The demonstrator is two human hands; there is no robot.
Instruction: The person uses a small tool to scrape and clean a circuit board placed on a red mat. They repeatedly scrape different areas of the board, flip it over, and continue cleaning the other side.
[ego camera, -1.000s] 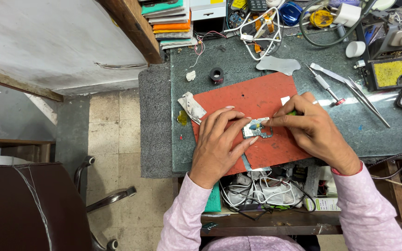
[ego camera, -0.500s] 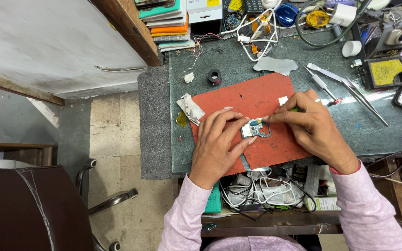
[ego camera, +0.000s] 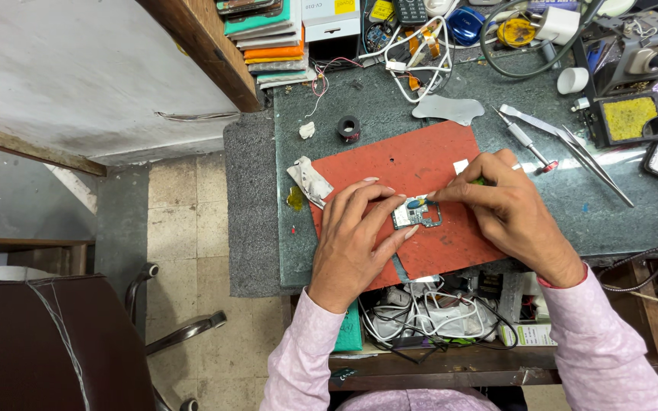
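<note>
A small circuit board (ego camera: 417,214) lies on a red work mat (ego camera: 413,164) on the green-topped bench. My left hand (ego camera: 359,236) rests on the mat and pins the board's left edge with its fingertips. My right hand (ego camera: 508,205) pinches a thin green-handled tool (ego camera: 478,183), and the tool's tip touches the top of the board. Pink sleeves cover both wrists.
A screwdriver (ego camera: 528,141) and tweezers (ego camera: 588,160) lie right of the mat. A grey pad (ego camera: 448,109), a black tape roll (ego camera: 349,128), crumpled tissue (ego camera: 310,181), tangled cables (ego camera: 413,53) and stacked books (ego camera: 272,38) sit behind. A sponge tray (ego camera: 627,118) is far right. A chair (ego camera: 55,342) stands lower left.
Both hands stay on the board; the right hand has shifted slightly with the tool at the board's top edge. The head view has barely moved.
</note>
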